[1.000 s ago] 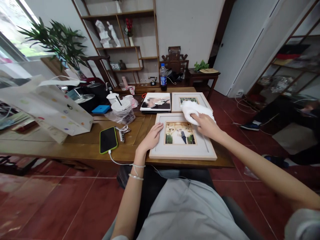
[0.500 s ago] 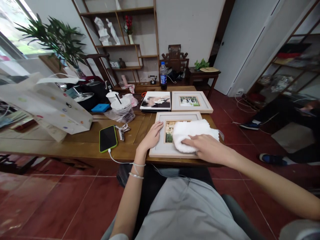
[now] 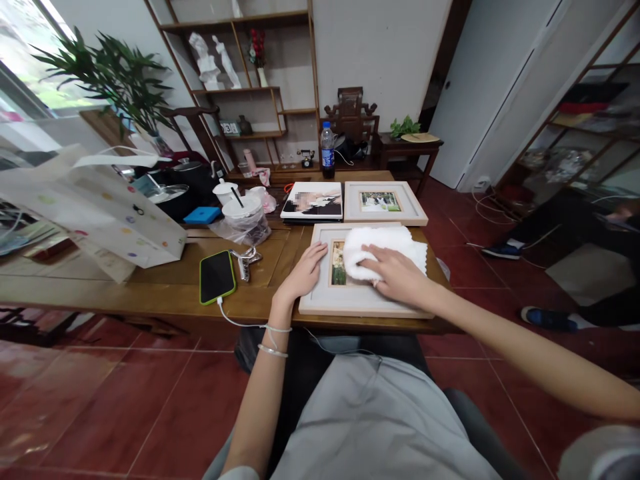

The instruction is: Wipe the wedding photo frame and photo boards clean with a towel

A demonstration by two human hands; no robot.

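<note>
**Framed photo covered by a white cloth at the worktop's near edge**

A pale wooden picture frame [image 3: 345, 299] is laid flat on the brown worktop [image 3: 263, 299], close to its near edge. Its left rim is touched by the left hand [image 3: 304, 272], which is rested there with its fingers laid out straight. A fluffy white cloth [image 3: 383, 238] is pressed against the frame by the right hand [image 3: 400, 273], whose fingers are spread over the pile; whether any of it is pinched cannot be told. The framed photo [image 3: 337, 263] is mostly hidden beneath the cloth (only a strip at its left is left uncovered).

Just beyond, a second picture frame [image 3: 411, 204] is set beside a photo panel [image 3: 320, 208]. At the left, a green-edged smartphone [image 3: 217, 278] is joined to a white cable [image 3: 240, 325], and a lidded drink cup [image 3: 242, 209] is wrapped in a clear plastic bag [image 3: 250, 230]. Near the worktop's far end, a dark drink in a blue-capped bottle [image 3: 327, 152] is stood upright. A dotted paper bag [image 3: 125, 223] is placed farther left.
</note>
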